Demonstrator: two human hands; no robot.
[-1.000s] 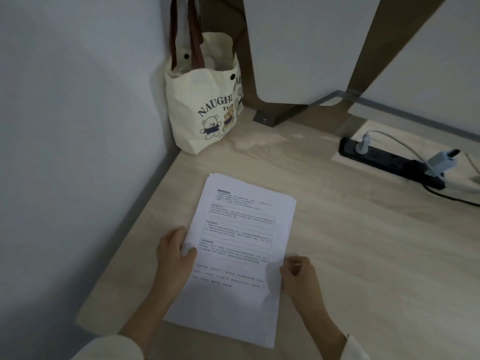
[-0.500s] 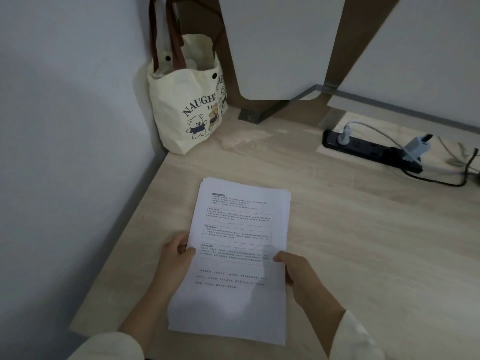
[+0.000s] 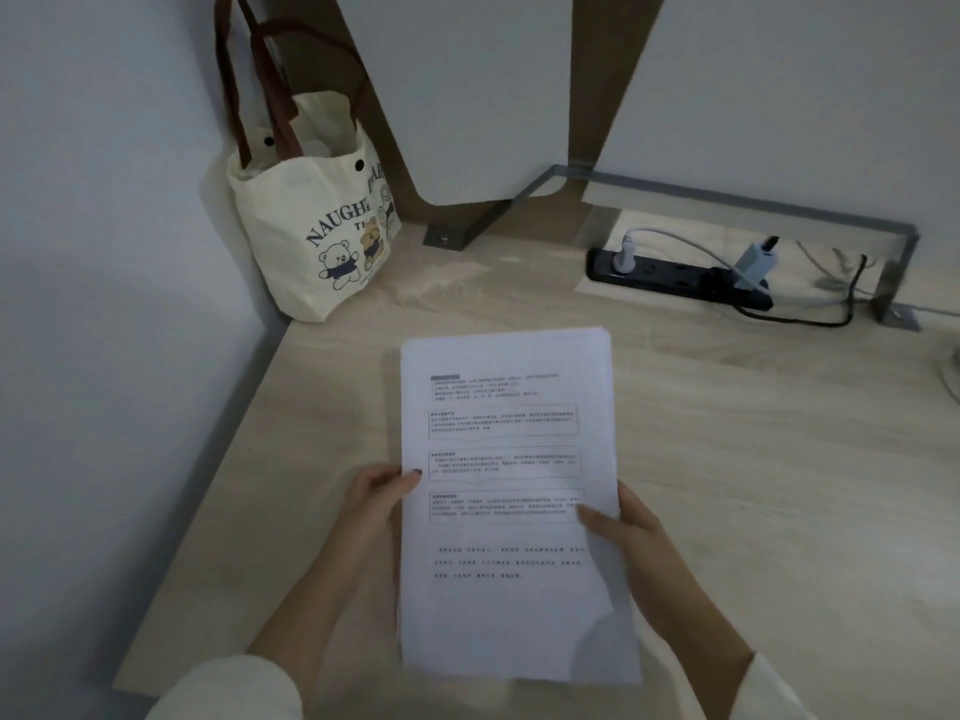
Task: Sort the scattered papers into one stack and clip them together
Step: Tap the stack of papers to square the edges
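Note:
A stack of white printed papers [image 3: 506,433] is held upright-ish over the light wooden desk [image 3: 727,459], its edges lined up. My left hand [image 3: 376,504] grips the stack's left edge, thumb on the top sheet. My right hand [image 3: 631,537] grips the right edge, thumb across the printed text. The stack's bottom edge hangs close to me above the desk's front. No clip shows anywhere in view.
A cream tote bag [image 3: 322,220] with bear print stands in the back left corner against the wall. A black power strip [image 3: 675,278] with plugs and cables lies at the back right. A grey metal bracket [image 3: 753,200] runs along the back.
The stack lay flat and slightly fanned on the desk; now both hands have gathered it, squared its edges and lifted it toward me.

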